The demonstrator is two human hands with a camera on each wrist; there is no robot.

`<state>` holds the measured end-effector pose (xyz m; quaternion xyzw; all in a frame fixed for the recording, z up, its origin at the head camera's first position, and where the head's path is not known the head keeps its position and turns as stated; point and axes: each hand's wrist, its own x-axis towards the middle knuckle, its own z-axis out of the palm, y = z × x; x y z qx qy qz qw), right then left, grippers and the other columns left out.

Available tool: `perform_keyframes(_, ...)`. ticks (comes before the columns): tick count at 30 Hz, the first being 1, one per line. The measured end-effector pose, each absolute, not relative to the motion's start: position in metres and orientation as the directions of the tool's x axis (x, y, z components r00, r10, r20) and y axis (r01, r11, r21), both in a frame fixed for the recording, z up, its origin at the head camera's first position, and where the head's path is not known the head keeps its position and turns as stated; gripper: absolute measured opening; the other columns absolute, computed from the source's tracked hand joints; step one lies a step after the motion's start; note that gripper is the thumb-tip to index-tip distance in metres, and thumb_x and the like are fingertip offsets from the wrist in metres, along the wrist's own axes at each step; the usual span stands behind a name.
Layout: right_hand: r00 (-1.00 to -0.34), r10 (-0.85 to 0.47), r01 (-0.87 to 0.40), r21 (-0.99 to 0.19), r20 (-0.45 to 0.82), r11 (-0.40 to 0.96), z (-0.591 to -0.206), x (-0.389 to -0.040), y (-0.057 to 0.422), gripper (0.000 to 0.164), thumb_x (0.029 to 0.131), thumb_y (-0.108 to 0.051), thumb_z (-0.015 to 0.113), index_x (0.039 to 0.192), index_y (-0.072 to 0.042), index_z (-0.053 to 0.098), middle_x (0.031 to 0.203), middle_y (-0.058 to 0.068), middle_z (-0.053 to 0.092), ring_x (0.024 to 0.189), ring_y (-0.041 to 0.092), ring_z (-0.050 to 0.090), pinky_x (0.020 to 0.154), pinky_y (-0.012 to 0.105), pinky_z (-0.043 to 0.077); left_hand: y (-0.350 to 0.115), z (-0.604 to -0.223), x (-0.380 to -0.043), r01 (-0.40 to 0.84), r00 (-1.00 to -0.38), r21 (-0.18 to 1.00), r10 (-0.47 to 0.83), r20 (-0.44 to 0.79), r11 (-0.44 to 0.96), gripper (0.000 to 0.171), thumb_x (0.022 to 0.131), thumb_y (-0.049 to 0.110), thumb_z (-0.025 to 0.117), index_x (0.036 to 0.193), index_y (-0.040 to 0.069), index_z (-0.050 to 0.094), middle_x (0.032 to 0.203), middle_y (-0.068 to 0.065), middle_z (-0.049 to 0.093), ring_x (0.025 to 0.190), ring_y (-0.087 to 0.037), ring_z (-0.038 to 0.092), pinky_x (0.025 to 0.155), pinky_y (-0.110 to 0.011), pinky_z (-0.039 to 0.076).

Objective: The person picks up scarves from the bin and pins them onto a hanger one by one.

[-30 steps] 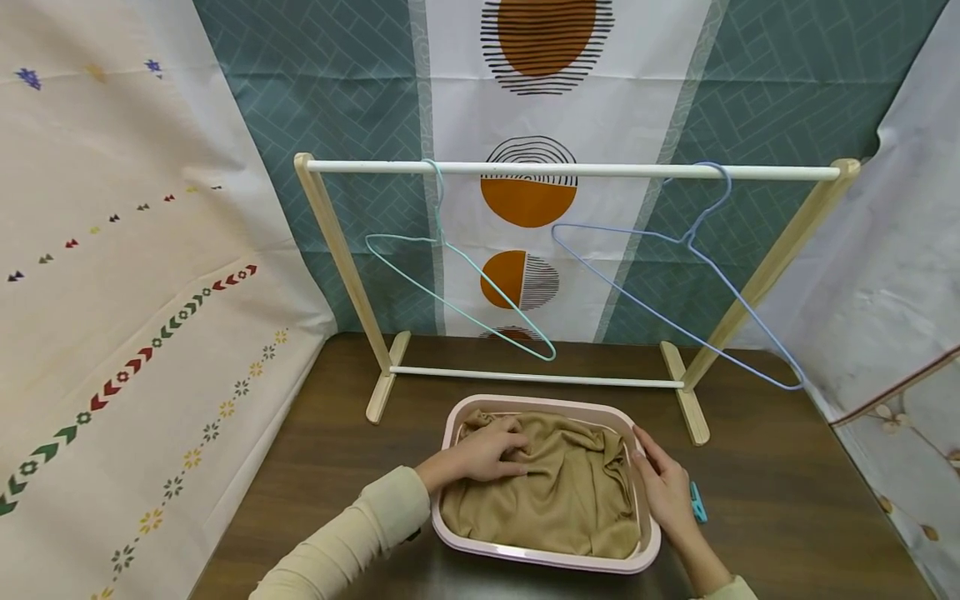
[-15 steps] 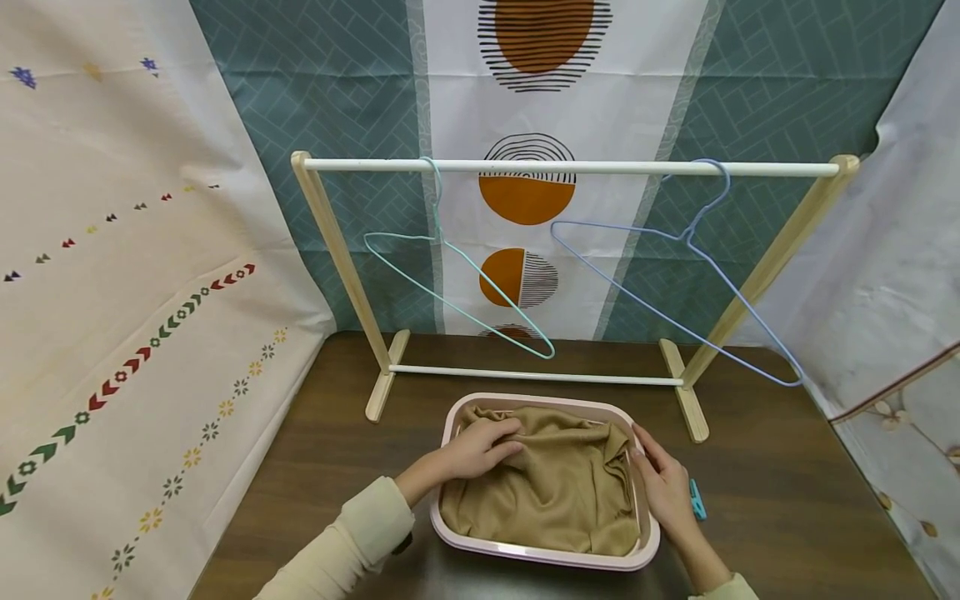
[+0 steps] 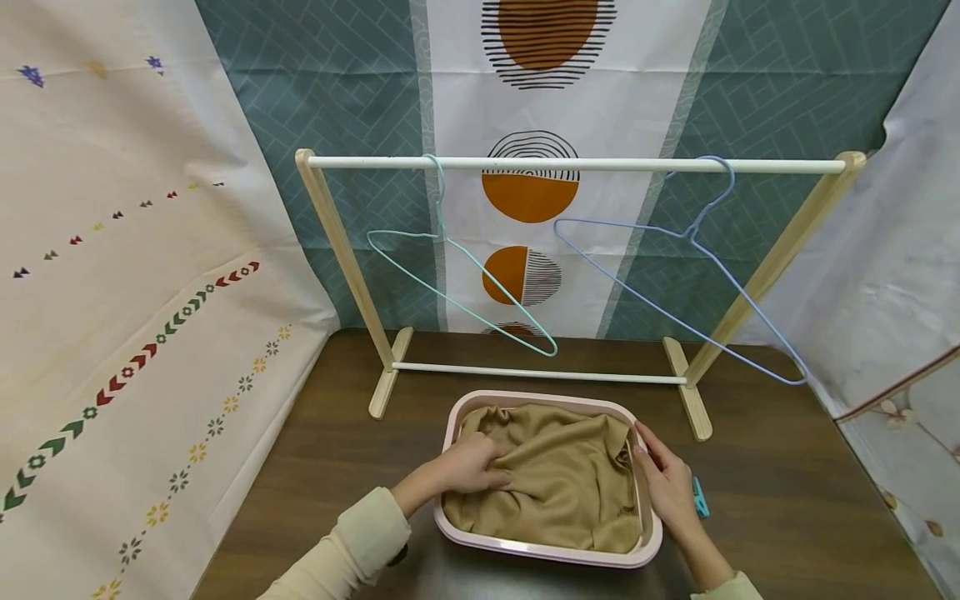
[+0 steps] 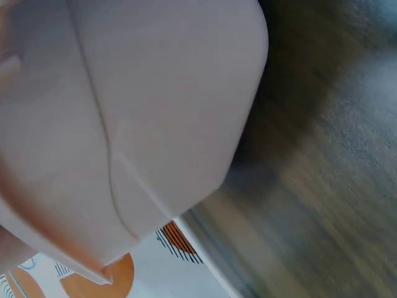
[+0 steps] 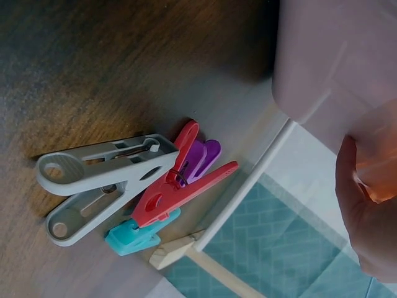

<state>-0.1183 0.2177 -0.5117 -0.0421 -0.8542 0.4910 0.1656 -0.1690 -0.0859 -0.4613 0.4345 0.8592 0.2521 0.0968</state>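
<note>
A pale pink basin (image 3: 555, 552) with rounded corners stands on the table, holding a rumpled tan cloth (image 3: 570, 475). Over its left side reaches my left hand (image 3: 467, 463), fingers dipping into the cloth folds and thumb apart from them on the fabric. The fingertips are partly hidden. My right hand (image 3: 670, 487) holds the basin's right rim. In the left wrist view the basin's outer wall (image 4: 167, 93) fills much of the picture. Beside the right hand lie clothespins: a grey one (image 5: 118, 162), a red one (image 5: 180, 197), a purple one (image 5: 205, 155) and a teal one (image 5: 138, 236).
Behind the basin stands a wooden rack with a white top rail (image 3: 570, 165). A mint hanger (image 3: 480, 325) hangs on its left part and a blue hanger (image 3: 693, 233) on its right. Patterned fabric (image 3: 180, 383) hangs around the brown table (image 3: 322, 442).
My left hand lifted slightly leftward off the cloth, then came down again with its fingers deeper in the folds. The cloth's folds shifted a little. My right hand kept its hold on the rim.
</note>
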Motion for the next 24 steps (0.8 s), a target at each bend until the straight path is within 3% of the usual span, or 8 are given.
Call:
perform_keyframes(2,-0.941,0.235,-0.090,-0.850,0.242,0.518,-0.512,-0.118,0.217,0.036,0.090,-0.008,0.055,0.125,-0.004,0.055,0.117,0.016,0.058,0.093,-0.021,0.039,0.075,0.002,0.033,-0.085,-0.461,-0.169,0.716,-0.598,0.522,0.794,0.114,0.464,0.030,0.085,0.019,0.064,0.063,0.012,0.046,0.054,0.012,0.032,0.047,0.001,0.030,0.047,-0.012,0.028)
perform_keyframes(7,-0.942,0.235,-0.084,-0.846,0.240,0.527,-0.511,-0.117,0.217,0.036,0.090,-0.008,0.055,0.125,-0.004,0.055,0.117,0.016,0.058,0.093,-0.020,0.039,0.076,0.002,0.033,-0.086,-0.451,-0.167,0.768,-0.548,0.511,0.808,0.214,0.386,0.017,0.088,0.015,0.059,0.075,0.013,0.048,0.060,0.011,0.037,0.052,0.002,0.035,0.053,-0.010,0.031)
perform_keyframes(10,-0.942,0.240,-0.078,-0.847,0.236,0.526,-0.510,-0.117,0.218,0.036,0.090,-0.008,0.055,0.125,-0.004,0.055,0.115,0.016,0.059,0.092,-0.016,0.043,0.074,0.003,0.034,-0.087,-0.444,-0.164,0.799,-0.507,0.458,0.846,0.164,0.390,0.008,0.086,0.015,0.062,0.088,0.012,0.055,0.064,0.010,0.042,0.055,0.001,0.036,0.054,-0.011,0.031)
perform_keyframes(13,-0.941,0.244,-0.076,-0.850,0.235,0.522,-0.509,-0.118,0.219,0.035,0.090,-0.008,0.055,0.125,-0.003,0.055,0.112,0.019,0.060,0.091,-0.009,0.049,0.071,0.004,0.036,-0.090,-0.441,-0.164,0.817,-0.503,0.372,0.859,0.090,0.440,0.026,0.080,0.014,0.067,0.104,0.011,0.059,0.074,0.008,0.052,0.062,-0.002,0.043,0.059,-0.014,0.035)
perform_keyframes(17,-0.939,0.248,-0.078,-0.850,0.238,0.522,-0.508,-0.118,0.220,0.035,0.089,-0.008,0.056,0.124,-0.003,0.055,0.110,0.020,0.061,0.091,-0.003,0.053,0.070,0.004,0.036,-0.096,-0.443,-0.175,0.800,-0.587,0.190,0.808,0.047,0.570,0.039,0.069,0.018,0.072,0.106,0.011,0.063,0.102,0.000,0.058,0.093,-0.014,0.051,0.078,-0.030,0.043)
perform_keyframes(20,-0.940,0.248,-0.073,-0.846,0.236,0.529,-0.508,-0.118,0.220,0.035,0.089,-0.009,0.056,0.124,-0.004,0.056,0.111,0.018,0.061,0.091,-0.006,0.051,0.072,0.004,0.035,-0.102,-0.444,-0.188,0.752,-0.657,0.067,0.754,-0.003,0.656,0.042,0.065,0.028,0.076,0.104,0.015,0.067,0.122,-0.004,0.051,0.117,-0.022,0.040,0.091,-0.041,0.036)
perform_keyframes(24,-0.944,0.234,-0.075,-0.840,0.234,0.538,-0.508,-0.118,0.219,0.036,0.090,-0.010,0.056,0.125,-0.005,0.055,0.114,0.016,0.060,0.094,-0.006,0.049,0.073,0.003,0.034,-0.108,-0.440,-0.200,0.716,-0.685,0.053,0.715,-0.142,0.696,0.046,0.062,0.034,0.078,0.105,0.020,0.069,0.130,-0.002,0.046,0.126,-0.025,0.029,0.099,-0.047,0.025)
